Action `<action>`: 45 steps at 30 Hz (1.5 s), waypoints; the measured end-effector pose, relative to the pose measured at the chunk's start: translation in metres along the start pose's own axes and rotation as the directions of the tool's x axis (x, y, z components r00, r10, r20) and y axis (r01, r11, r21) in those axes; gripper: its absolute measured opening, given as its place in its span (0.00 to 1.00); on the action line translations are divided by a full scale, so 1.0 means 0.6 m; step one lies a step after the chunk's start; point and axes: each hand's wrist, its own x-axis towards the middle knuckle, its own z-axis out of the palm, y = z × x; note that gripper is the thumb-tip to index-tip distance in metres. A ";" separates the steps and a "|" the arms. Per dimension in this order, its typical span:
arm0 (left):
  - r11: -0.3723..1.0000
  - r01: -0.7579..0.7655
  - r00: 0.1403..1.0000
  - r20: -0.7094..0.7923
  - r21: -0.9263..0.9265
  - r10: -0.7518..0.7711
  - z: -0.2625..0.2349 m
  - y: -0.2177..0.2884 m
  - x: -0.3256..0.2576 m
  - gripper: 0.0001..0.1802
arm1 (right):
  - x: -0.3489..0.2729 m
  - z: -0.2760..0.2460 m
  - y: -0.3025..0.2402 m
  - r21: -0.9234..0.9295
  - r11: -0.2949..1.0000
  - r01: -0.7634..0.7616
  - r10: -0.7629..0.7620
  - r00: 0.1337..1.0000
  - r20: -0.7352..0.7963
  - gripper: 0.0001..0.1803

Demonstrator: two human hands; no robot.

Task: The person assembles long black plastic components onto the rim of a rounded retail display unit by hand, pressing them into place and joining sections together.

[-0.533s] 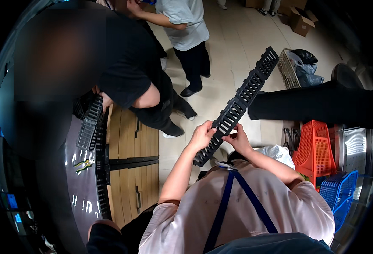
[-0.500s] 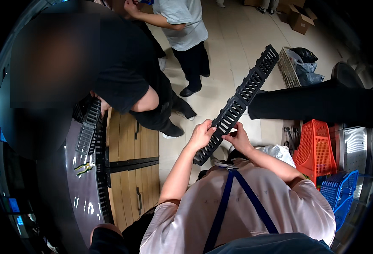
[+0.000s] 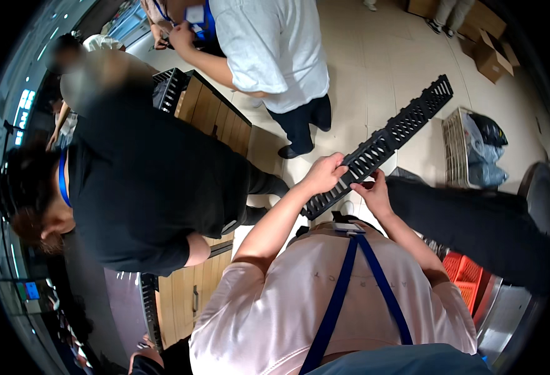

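Note:
A long black slotted plastic strip (image 3: pixel 380 150), made of several joined sections, slants from near my chest up to the far right. My left hand (image 3: pixel 326 174) closes round its left edge near the lower end, thumb on top. Opposite, my right hand (image 3: pixel 374 192) grips the right edge with bent fingers, some of them hidden under the strip. The far end of the strip hangs free above the floor.
On the left a person in black (image 3: pixel 156 169) bends beside wooden drawer cabinets (image 3: pixel 178 300). Ahead stands a person in a white shirt (image 3: pixel 272 50). At right are a wire basket with bags (image 3: pixel 456 147), a broad black shape (image 3: pixel 462 219) and red baskets (image 3: pixel 462 275); cardboard boxes (image 3: pixel 492 57) lie far back.
My view has shifted, and the strip sits higher and further right in it, still in both hands. The person in black now hides the pliers and the slotted piece on the left counter.

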 end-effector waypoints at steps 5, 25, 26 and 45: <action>0.994 -0.082 0.997 -0.013 -0.072 0.081 0.012 0.053 0.213 0.07 | 0.173 -0.118 -0.045 -0.025 1.000 0.002 -0.003 0.999 -0.035 0.41; 0.998 -0.057 0.932 -0.360 -0.024 0.044 -0.084 0.025 0.762 0.14 | 0.804 -0.219 -0.128 0.048 0.997 0.058 -0.063 0.991 0.121 0.41; 0.998 -0.021 0.924 -0.382 -0.063 -0.005 -0.080 0.013 0.779 0.14 | 0.834 -0.221 -0.122 0.026 0.999 0.028 -0.032 0.985 0.169 0.43; 0.817 0.274 0.620 -0.556 -0.508 -0.553 0.045 -0.025 1.036 0.12 | 1.258 -0.323 -0.041 -0.147 0.962 0.232 -0.019 0.590 0.807 0.38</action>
